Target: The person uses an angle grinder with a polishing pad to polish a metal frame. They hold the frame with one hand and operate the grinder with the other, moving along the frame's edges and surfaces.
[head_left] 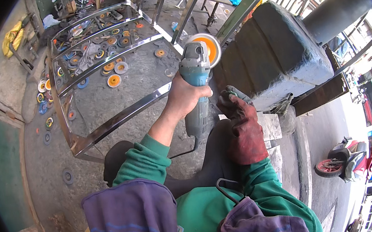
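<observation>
My bare left hand is wrapped round the teal and grey body of an angle grinder. The tool stands nearly upright before me, its head at the top, with an orange and white disc fitted there. A cord runs off its lower end near my knees. On my right hand is a worn red work glove with darkened fingers. Those fingers are curled in, close to the grinder's right side but apart from it; a small greyish bit shows at the fingertips, too unclear to name. Left of the grinder lies a shiny metal tube frame.
Many used grinding discs are strewn over the concrete floor, inside and outside the frame. A bulky dark block with a thick pipe stands at the right. Farther right, a red motorcycle is parked on the road. Purple cloth hangs below.
</observation>
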A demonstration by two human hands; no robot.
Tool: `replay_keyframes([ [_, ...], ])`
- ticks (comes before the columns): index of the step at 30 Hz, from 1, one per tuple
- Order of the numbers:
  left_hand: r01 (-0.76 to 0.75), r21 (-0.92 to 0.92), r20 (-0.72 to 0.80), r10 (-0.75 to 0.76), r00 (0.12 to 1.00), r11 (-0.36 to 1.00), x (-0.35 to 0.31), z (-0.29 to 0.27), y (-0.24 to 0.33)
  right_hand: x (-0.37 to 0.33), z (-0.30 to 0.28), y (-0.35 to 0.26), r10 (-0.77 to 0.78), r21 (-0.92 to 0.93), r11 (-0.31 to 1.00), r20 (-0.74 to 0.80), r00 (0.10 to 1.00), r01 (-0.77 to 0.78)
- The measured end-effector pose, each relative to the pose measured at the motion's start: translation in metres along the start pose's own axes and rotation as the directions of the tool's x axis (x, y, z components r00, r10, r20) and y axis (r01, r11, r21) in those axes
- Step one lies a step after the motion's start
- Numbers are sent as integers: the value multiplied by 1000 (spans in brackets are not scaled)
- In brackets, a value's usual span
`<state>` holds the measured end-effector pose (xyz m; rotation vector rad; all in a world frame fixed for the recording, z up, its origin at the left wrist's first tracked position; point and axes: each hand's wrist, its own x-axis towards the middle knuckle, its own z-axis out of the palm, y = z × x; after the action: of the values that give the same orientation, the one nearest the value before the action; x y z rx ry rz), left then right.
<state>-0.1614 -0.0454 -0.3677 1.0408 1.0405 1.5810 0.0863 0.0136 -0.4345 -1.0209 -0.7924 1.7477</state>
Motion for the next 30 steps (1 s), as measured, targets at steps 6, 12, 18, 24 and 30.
replay_keyframes([
  [6,-129,88,55,125,991,988,32,4,14,6,-4,15,11,103,995,-34,999,-8],
  [12,56,22,-45,-54,997,998,11,3,8,22,-35,22,47,223,973,50,998,-57],
  [18,-107,44,37,105,994,993,35,4,19,37,-48,37,92,363,925,77,993,-114],
  [24,-71,23,38,70,997,997,30,10,9,28,-30,33,133,307,946,-89,987,-100],
  [30,-24,136,-25,27,999,990,8,-7,-10,27,-17,35,156,337,935,-114,981,-109],
])
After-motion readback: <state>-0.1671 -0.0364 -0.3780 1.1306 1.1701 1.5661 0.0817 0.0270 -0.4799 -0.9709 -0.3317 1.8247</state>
